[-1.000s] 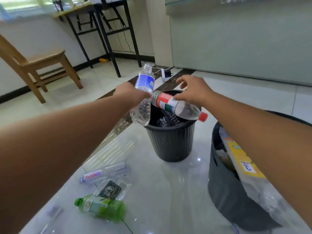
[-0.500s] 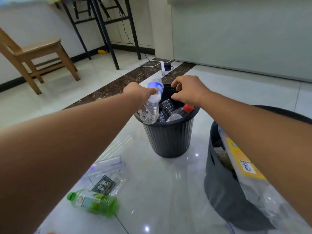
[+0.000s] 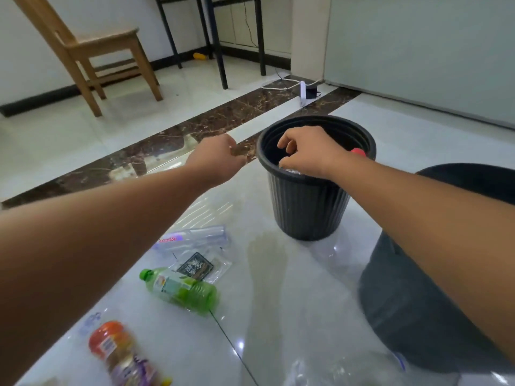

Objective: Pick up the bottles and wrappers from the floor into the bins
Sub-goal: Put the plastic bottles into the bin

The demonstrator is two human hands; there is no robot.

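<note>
A black ribbed bin (image 3: 306, 207) stands on the white tiled floor. My right hand (image 3: 309, 154) hovers over its rim, fingers curled, nothing in it. A red bottle cap (image 3: 359, 151) pokes up inside the bin behind my wrist. My left hand (image 3: 220, 160) hangs empty just left of the bin, fingers loosely bent. On the floor lie a clear bottle with a pink label (image 3: 192, 238), a clear wrapper with a dark label (image 3: 200, 267), a green bottle (image 3: 181, 291) and an orange-capped bottle (image 3: 122, 355).
A second dark bin (image 3: 401, 302) stands at the right, partly behind my right arm. A wooden chair (image 3: 92, 51) stands at the back left, black table legs (image 3: 220, 43) behind. A white power strip with cables (image 3: 302, 91) lies beyond the bin.
Both bottles have left my hands and dropped into the black bin. My left hand has pulled back to the left of the rim. The view has tilted down, showing more floor litter.
</note>
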